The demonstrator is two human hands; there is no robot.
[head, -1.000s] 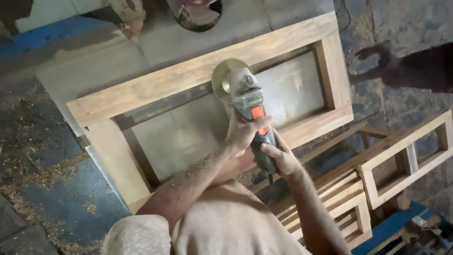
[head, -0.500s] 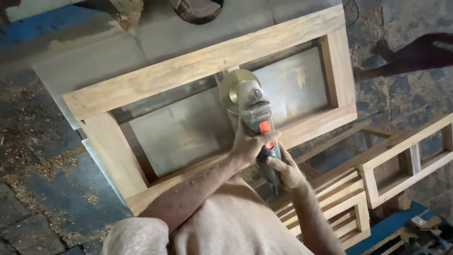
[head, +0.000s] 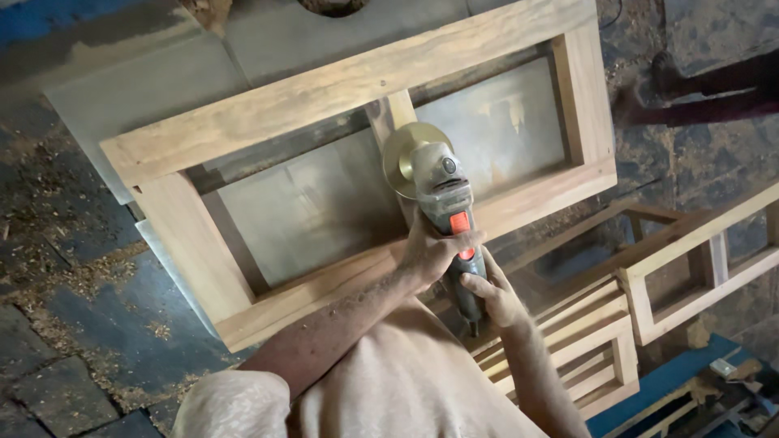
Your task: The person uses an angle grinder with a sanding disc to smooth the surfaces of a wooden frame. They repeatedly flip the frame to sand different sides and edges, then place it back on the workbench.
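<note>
Head view: grinder (head: 438, 182) disc half-hidden

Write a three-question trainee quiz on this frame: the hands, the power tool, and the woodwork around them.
1. True or false: both hands hold the angle grinder.
2. Which hand sits nearer the disc? A) left hand B) right hand
3. Fill in: the disc sits over the ______ rail of the wooden frame.

Key:
1. True; each grip is closed on the grinder's body.
2. A; the right hand takes the rear of the handle.
3. Middle; the upright centre rail divides the frame's opening. More frames are stacked at lower right.
</note>
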